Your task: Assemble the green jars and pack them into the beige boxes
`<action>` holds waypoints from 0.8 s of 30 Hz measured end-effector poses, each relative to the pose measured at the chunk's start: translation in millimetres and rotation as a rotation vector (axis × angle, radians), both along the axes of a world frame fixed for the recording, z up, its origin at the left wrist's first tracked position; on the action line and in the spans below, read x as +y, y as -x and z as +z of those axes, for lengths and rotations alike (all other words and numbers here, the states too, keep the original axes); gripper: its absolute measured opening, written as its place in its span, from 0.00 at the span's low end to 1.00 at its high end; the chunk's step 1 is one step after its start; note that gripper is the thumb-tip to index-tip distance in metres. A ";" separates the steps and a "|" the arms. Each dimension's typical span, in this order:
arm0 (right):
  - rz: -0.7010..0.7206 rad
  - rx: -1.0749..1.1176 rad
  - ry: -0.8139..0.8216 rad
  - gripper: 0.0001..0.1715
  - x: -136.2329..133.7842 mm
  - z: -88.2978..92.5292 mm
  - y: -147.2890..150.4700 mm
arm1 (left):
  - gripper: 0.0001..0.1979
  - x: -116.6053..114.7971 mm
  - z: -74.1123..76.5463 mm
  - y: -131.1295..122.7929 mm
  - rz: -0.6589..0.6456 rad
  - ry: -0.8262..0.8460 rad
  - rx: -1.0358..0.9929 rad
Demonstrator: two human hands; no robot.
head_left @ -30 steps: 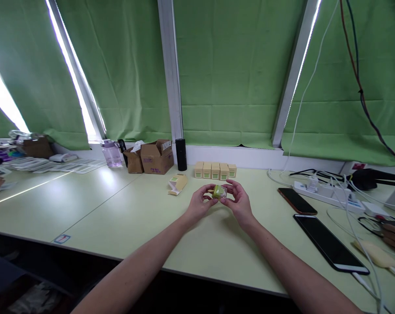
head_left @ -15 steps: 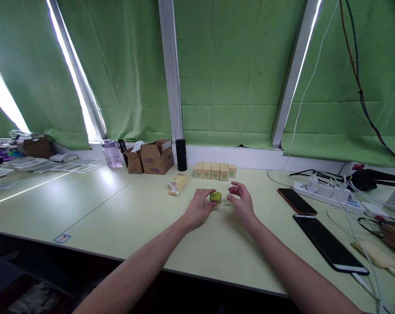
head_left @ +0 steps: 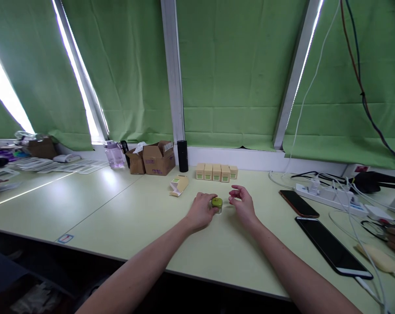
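My left hand (head_left: 200, 212) grips a small jar with a green lid and a clear base (head_left: 217, 203), thumb and fingers on its left side. The jar stands upright, at or very close to the tabletop. To its right, a short gap away, my right hand (head_left: 243, 206) is open with curved fingers and holds nothing. Beyond the hands lies a flattened, opened small carton (head_left: 178, 186) on its side. A row of several small tan boxes with green labels (head_left: 216, 173) stands behind the jar.
Brown cardboard boxes (head_left: 158, 160), a black cylinder (head_left: 182, 156) and a purple bottle (head_left: 114, 155) line the wall. On the right lie two phones, one black with a white edge (head_left: 331, 246), a power strip (head_left: 328, 198) and cables. Other people's hands show at both sides.
The jar has come down slightly in my left hand and turned from tilted to upright, with its clear base showing below the lid. My right hand stays apart from it, nearly unmoved.
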State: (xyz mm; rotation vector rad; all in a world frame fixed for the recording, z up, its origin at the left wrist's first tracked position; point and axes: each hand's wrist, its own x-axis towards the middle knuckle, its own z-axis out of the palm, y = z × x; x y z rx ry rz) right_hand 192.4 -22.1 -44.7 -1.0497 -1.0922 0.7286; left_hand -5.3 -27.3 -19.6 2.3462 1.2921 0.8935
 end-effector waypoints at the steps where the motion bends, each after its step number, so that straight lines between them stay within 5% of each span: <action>1: 0.001 0.004 0.002 0.28 0.1 0.0 -0.2 | 0.27 0.1 0.4 0.0 0.009 0.004 -0.002; 5: -0.011 0.021 0.004 0.27 0.6 -0.3 -1.9 | 0.35 9.3 5.4 3.8 0.109 0.007 -0.064; 15: -0.035 -0.002 0.018 0.26 2.6 -2.3 -4.7 | 0.34 68.6 40.8 52.0 0.663 -0.061 0.058; 19: -0.045 -0.018 0.011 0.25 0.7 -0.6 -3.4 | 0.38 94.8 39.1 75.1 0.776 0.048 0.231; 24: -0.060 -0.046 0.007 0.24 -2.5 1.7 -2.6 | 0.34 110.4 28.1 88.6 0.753 0.128 0.343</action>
